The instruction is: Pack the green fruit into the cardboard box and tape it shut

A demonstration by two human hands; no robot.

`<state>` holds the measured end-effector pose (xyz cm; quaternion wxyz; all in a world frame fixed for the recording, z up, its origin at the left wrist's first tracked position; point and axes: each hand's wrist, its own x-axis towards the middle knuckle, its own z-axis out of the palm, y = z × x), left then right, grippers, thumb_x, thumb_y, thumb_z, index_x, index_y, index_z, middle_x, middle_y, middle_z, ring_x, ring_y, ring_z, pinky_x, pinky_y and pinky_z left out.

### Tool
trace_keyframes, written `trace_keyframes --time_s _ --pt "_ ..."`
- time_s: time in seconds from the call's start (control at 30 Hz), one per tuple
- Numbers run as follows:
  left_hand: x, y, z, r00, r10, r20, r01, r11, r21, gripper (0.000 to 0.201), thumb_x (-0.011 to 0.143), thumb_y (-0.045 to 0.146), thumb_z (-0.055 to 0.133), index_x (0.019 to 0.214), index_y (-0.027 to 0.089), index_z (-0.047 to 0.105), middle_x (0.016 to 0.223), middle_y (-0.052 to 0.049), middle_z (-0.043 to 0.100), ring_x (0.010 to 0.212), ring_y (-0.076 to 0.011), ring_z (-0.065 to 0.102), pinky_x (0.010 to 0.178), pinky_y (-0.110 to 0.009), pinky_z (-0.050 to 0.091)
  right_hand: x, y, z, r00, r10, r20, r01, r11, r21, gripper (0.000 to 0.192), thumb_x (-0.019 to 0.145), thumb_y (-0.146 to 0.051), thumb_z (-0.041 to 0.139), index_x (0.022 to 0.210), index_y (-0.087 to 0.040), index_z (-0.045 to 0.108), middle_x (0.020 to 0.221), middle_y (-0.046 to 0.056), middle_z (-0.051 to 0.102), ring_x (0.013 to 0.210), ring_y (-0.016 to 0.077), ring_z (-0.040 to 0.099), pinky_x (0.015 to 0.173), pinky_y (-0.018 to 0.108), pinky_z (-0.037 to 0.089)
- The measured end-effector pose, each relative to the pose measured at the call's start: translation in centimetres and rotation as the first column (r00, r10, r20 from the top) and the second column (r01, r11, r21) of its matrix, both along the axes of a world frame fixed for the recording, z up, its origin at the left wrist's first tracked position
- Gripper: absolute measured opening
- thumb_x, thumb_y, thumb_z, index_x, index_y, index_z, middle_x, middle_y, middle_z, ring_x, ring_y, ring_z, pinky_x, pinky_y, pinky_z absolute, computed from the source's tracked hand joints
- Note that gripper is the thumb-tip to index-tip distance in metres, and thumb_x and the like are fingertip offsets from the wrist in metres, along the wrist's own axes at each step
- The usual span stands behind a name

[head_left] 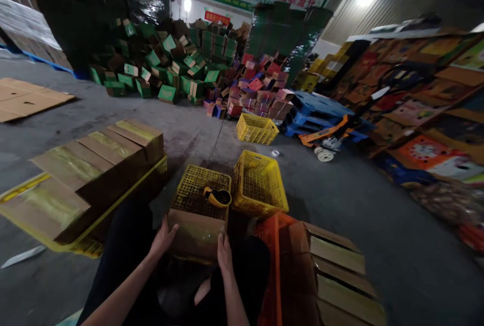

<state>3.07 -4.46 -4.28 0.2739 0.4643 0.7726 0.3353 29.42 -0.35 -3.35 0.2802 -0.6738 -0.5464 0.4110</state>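
Note:
A small brown cardboard box (196, 234) is gripped at its two ends between my hands, close to my knees. My left hand (163, 239) presses its left end, thumb on the near face. On the opposite end, my right hand (224, 251) has its fingers along the side. Behind the box an overturned yellow plastic crate (192, 181) carries a yellow and black tape dispenser (217, 196). The box's underside is hidden, so I cannot tell whether it rests on the crate.
Taped cartons (83, 159) fill a yellow crate on the left. More cartons (340, 275) stand by an orange crate (278, 265) on the right. Beyond are yellow crates (260, 180), a pallet jack (327, 137), blue pallets (313, 107) and heaped green boxes (168, 93).

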Motion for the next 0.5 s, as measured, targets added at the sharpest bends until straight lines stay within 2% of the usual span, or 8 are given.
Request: trace_keyframes --time_s 0.17,0.27,0.37,0.47,0.5 --pt "-1.6 0.9 2.3 0.992 0.000 0.127 0.009 0.998 -0.070 0.069 0.088 0.026 0.055 0.149 0.005 0.032 0.147 -0.023 0.051 0.142 -0.0329 0.044 0.113 -0.041 0.039 0.2 -0.2 1.2 1.000 -0.017 -0.001 0.017 0.999 -0.032 0.080 0.091 -0.069 0.037 0.141 -0.010 0.057 0.142 0.018 0.059 0.134 0.0279 0.055 0.112 0.041 0.041" --pt "-3.0 1.8 4.6 0.985 -0.016 0.173 0.025 0.999 -0.049 0.068 0.090 0.029 0.055 0.148 0.001 0.033 0.146 -0.025 0.051 0.136 -0.0343 0.050 0.108 -0.041 0.042 0.0 -0.1 3.5 1.000 -0.011 -0.011 0.011 1.000 -0.002 0.078 0.091 -0.068 0.040 0.141 -0.010 0.058 0.144 0.017 0.058 0.136 0.0275 0.053 0.114 0.039 0.039" --pt "-4.8 2.7 9.0 0.981 -0.003 0.193 0.005 1.000 -0.012 0.068 0.091 0.040 0.059 0.147 0.008 0.037 0.136 -0.019 0.060 0.120 -0.0307 0.063 0.099 -0.038 0.049 -0.9 0.7 7.2 0.999 -0.008 -0.039 0.009 0.999 0.036 0.080 0.090 -0.067 0.044 0.142 -0.008 0.056 0.145 0.017 0.056 0.139 0.0283 0.049 0.116 0.038 0.035" --pt "-7.1 3.1 15.3 0.990 -0.013 0.140 0.011 1.000 0.012 0.062 0.093 0.049 0.056 0.143 0.014 0.044 0.124 -0.013 0.068 0.107 -0.0269 0.068 0.088 -0.034 0.052 -2.8 1.4 11.8 0.995 0.033 -0.093 -0.028 0.998 0.056 0.081 0.090 -0.068 0.045 0.146 -0.010 0.052 0.148 0.016 0.053 0.141 0.0284 0.047 0.117 0.039 0.036" --pt "-8.1 3.0 17.5 0.993 -0.024 0.116 0.018 0.998 0.055 0.061 0.094 0.051 0.055 0.143 0.016 0.045 0.121 -0.011 0.069 0.104 -0.0249 0.069 0.087 -0.032 0.052 -3.6 1.5 13.3 0.991 0.071 -0.115 -0.063 0.996 0.069 0.081 0.090 -0.068 0.046 0.147 -0.011 0.052 0.149 0.014 0.052 0.142 0.0279 0.046 0.117 0.039 0.036"
